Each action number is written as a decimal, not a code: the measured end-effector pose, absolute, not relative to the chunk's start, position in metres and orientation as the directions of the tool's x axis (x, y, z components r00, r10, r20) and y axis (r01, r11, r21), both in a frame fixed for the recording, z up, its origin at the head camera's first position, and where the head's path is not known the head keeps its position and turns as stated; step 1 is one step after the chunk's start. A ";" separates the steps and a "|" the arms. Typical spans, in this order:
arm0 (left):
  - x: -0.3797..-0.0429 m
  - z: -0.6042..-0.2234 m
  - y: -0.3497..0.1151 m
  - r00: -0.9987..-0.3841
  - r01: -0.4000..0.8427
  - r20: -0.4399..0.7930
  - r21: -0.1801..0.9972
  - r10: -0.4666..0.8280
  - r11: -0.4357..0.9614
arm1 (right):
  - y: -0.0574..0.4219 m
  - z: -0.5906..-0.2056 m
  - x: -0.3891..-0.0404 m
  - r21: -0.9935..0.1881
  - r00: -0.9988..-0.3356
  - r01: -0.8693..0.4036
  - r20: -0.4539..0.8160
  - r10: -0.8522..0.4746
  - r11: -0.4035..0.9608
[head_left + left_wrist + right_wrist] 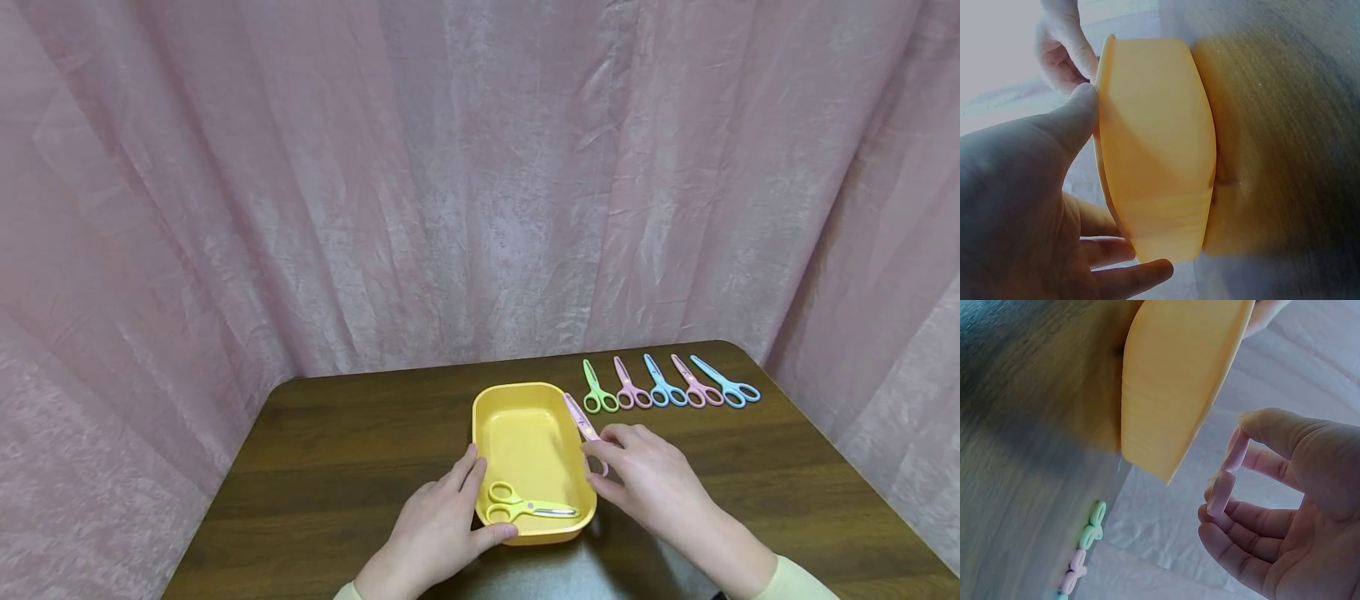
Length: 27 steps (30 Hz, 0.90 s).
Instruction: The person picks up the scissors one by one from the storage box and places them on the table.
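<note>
A yellow plastic tray (525, 433) with raised walls stands on the table. My left hand (438, 521) holds it at its near left corner, thumb on the near rim and fingers along the left rim. Inside, toward the near wall, lies a pair of yellow scissors (528, 508). Beside the right rim, my right hand (652, 475) pinches a pair of pink scissors (581, 417) by the handle loops, blades pointing away from me. In the right wrist view, the pink loops (1221, 494) sit between thumb and fingers, above the table and apart from the tray wall (1172, 381).
To the right rear lies a row of scissors on the brown wooden table (360, 467): green (596, 392), pink (630, 387), blue (663, 385), pink (697, 385) and light blue (726, 383). Pink curtains (480, 208) hang behind the table and at both sides.
</note>
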<state>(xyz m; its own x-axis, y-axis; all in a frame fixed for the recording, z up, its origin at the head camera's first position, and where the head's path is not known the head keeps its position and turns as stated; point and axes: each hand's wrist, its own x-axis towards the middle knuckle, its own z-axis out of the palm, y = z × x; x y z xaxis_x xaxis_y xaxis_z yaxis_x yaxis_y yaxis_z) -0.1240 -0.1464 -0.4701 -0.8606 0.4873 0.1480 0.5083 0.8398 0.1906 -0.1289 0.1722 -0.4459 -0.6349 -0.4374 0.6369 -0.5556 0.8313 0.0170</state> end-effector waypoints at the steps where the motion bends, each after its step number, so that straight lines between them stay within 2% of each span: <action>1: -0.124 -0.470 -0.146 -0.861 0.507 0.146 0.193 0.487 0.840 | 0.174 -0.446 -0.129 0.016 -0.636 -0.552 0.639 -0.434 0.833; 16: -0.124 -0.470 -0.147 -0.860 0.509 0.149 0.201 0.488 0.837 | 0.194 -0.450 -0.126 0.009 -0.655 -0.510 0.645 -0.395 0.860; 27: -0.124 -0.471 -0.147 -0.861 0.509 0.151 0.204 0.486 0.837 | 0.202 -0.456 -0.122 -0.014 -0.724 -0.467 0.580 -0.373 0.884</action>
<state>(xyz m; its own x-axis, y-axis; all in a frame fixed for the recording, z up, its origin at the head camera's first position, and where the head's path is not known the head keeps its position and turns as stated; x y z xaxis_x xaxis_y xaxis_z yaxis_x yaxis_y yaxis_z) -0.1240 -0.1470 -0.4707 -0.8606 0.4863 0.1512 0.5085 0.8366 0.2037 -0.1223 0.2020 -0.4562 -0.7241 -0.3728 0.5803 -0.4668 0.8842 -0.0145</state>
